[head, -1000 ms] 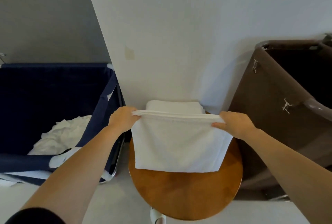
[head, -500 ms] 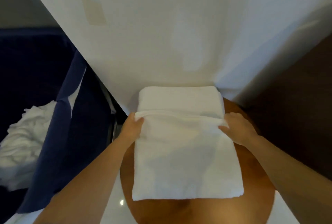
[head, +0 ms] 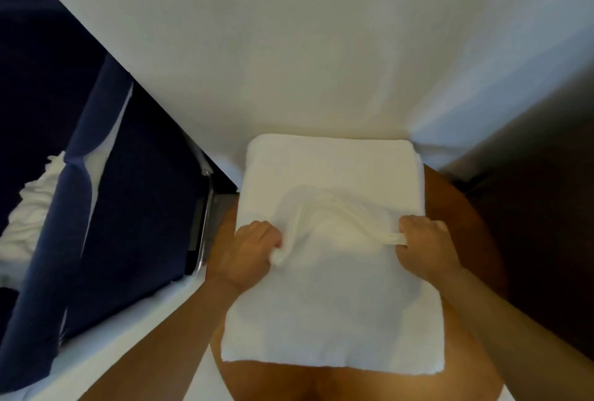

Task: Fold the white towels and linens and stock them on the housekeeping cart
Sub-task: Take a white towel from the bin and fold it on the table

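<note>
The left hand (head: 254, 249) and right hand (head: 427, 248) each curl their fingers round a bunched fold of the white towel (head: 331, 310), one at either side. The towel lies flat across the middle of the round wooden surface (head: 321, 384). A folded towel (head: 331, 162) sits at the far edge, against the wall. Left of the surface, a navy hamper (head: 135, 191) holds crumpled linens (head: 29, 214).

Head camera looks steeply down, close over the table (head: 466, 207).
</note>
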### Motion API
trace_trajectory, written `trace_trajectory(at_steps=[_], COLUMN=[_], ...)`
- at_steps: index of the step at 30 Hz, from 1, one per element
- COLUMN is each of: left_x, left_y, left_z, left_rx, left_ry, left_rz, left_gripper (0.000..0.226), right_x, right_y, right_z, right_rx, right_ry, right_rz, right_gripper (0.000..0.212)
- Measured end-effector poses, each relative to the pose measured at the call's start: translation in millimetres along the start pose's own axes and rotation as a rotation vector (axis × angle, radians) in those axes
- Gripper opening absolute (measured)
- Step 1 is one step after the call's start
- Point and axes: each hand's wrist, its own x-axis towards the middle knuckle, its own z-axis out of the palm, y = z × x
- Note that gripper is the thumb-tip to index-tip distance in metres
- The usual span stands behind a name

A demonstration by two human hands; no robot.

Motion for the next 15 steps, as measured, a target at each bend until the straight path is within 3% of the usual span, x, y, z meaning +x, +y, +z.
trace_trajectory(at_steps=[2,5,8,11,15], left_x=[-3,-6,2,33,80], left_y=[3,-1,-3,3,-1], left_z=[2,7,4,-22,-65], left_rx=[0.039,0.064,-0.200,-0.664,-0.807], left_ry=[-0.051,-0.074,0.012,0.229,0.409], left_rz=[-0.002,-0.140,-0.408,-0.798,-0.808], left_gripper=[0.052,0.038,0.020,0.016,0.013], right_x=[0,5,19,35,56], right_y=[4,6,7,6,-4], right_z=[3,4,-5,-30,-72], right_rx=[0.025,0.098,0.081,0.173,0.301], right_ry=[0.019,-0.110,-0.204,-0.011,0.249], right_rz=[-0.009,0.114,0.169,0.270,0.358], right_gripper=[0.002,0.012,0.019,0.021,0.020])
